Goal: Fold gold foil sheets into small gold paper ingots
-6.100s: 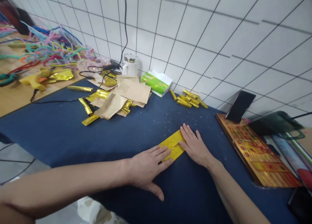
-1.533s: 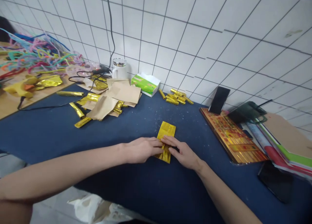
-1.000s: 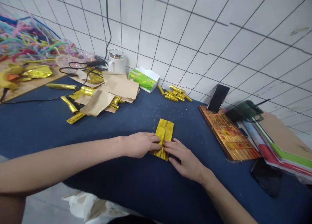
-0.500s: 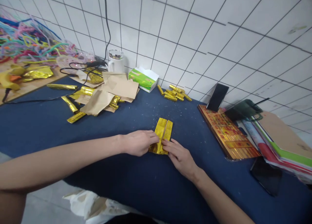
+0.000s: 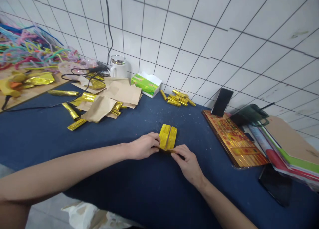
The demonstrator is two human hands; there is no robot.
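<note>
Pinching one folded gold foil sheet (image 5: 168,136) by its near edge, the left hand (image 5: 147,145) is closed on the left corner and the right hand (image 5: 188,162) on the right. The sheet lies on the blue tabletop (image 5: 149,186). Beyond sit a pile of gold rolls (image 5: 177,98) too overlapped to count, one green tissue pack (image 5: 144,84) and one white mug (image 5: 119,70).

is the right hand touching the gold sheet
Touching. In the head view, the right hand pinches the near right corner of the gold sheet, with no gap showing.
</note>
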